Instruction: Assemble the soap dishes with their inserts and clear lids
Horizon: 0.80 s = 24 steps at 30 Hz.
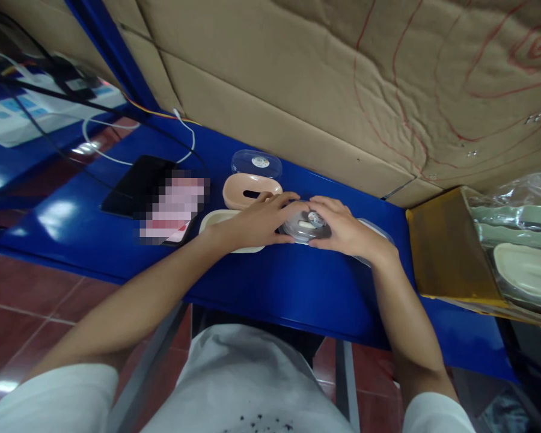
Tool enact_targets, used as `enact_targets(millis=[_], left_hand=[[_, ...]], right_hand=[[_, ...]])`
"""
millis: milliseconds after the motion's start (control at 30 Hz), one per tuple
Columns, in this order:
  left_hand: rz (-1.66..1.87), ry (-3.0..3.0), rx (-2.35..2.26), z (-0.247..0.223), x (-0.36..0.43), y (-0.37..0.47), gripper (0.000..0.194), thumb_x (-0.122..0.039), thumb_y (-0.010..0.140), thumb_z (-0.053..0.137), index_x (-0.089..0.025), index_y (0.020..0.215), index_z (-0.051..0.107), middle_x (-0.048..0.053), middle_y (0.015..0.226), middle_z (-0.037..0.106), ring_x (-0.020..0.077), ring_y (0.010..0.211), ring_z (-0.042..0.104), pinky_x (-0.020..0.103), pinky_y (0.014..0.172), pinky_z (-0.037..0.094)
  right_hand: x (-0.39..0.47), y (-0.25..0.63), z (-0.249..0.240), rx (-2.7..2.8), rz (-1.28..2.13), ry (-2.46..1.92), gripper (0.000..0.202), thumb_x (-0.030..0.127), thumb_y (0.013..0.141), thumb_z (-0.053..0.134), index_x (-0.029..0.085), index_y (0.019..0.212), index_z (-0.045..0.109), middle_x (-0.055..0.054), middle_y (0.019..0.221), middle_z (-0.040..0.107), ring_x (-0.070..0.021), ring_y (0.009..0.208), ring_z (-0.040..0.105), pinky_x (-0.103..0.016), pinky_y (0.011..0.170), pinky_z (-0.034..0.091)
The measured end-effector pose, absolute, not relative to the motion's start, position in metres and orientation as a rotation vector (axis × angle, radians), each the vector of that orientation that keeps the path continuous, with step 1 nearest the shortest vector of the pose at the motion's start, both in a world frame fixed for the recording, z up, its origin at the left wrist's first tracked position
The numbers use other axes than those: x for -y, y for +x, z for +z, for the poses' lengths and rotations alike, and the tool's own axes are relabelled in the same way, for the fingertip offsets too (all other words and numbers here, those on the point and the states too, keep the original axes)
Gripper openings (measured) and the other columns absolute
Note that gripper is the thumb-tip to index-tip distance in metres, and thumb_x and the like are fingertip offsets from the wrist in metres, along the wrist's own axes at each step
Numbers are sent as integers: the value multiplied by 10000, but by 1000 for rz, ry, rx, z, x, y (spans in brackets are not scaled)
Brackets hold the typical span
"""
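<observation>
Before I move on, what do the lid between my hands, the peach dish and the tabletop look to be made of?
Lid: likely clear, glossy plastic; it is see-through with highlights.
Peach dish: probably smooth plastic, given its soft sheen, though glazed ceramic is possible.
Tabletop: glossy blue, perhaps painted metal; it mirrors light, but its core is unseen.

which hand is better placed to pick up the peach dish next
Probably the left hand: it is nearer the peach dish, while the right hand is across the clear container. Both hands are around that container, though.
</observation>
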State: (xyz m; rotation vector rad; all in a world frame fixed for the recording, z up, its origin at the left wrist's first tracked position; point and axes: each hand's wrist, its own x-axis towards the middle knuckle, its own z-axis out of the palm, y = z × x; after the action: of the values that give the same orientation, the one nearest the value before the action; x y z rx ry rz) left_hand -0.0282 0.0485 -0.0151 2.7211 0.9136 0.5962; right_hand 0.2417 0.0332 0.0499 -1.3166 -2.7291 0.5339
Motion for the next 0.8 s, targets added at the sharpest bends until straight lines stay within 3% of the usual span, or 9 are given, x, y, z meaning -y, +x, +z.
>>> enact_targets(millis=[267, 500, 667, 800], left_hand=[[539, 2716, -951, -10, -44, -27, 737, -461, 1028, 721, -253, 1646, 377, 200, 1639, 495, 391, 1503, 502, 628, 1254, 274], [549, 2683, -1033, 3, -55, -39, 643, -477, 1046, 677, -302, 1621, 448, 152, 1661, 480, 384, 1488, 517, 589, 1234, 354], [597, 2667, -1253, 24, -53, -56, 614, -432, 1026, 703, -230, 1571, 505, 215, 1633, 496, 445, 1496, 502, 703, 1222, 337], [766, 2561, -1241, 33, -9, -75, 541, -378, 1069, 640, -232, 1565, 481, 189, 1650, 472, 372, 1553, 455, 587, 1240, 419]], right_hand=[[-32, 243, 48, 2739, 543, -1332, 875, 373, 877, 817, 387, 1643, 394, -107, 1701, 433, -387, 1574, 409, -645, 1249, 390], [-36, 245, 49, 2729, 521, -1394, 831, 391, 950, 756, 386, 1683, 363, -120, 1767, 372, -365, 1632, 354, -656, 1268, 349], [-42, 257, 46, 2711, 454, -1436, 803, 360, 983, 720, 325, 1697, 355, -166, 1789, 338, -348, 1671, 291, -650, 1292, 289], [-41, 262, 46, 2667, 363, -1422, 759, 382, 992, 701, 353, 1679, 381, -154, 1783, 354, -374, 1660, 313, -684, 1279, 292]])
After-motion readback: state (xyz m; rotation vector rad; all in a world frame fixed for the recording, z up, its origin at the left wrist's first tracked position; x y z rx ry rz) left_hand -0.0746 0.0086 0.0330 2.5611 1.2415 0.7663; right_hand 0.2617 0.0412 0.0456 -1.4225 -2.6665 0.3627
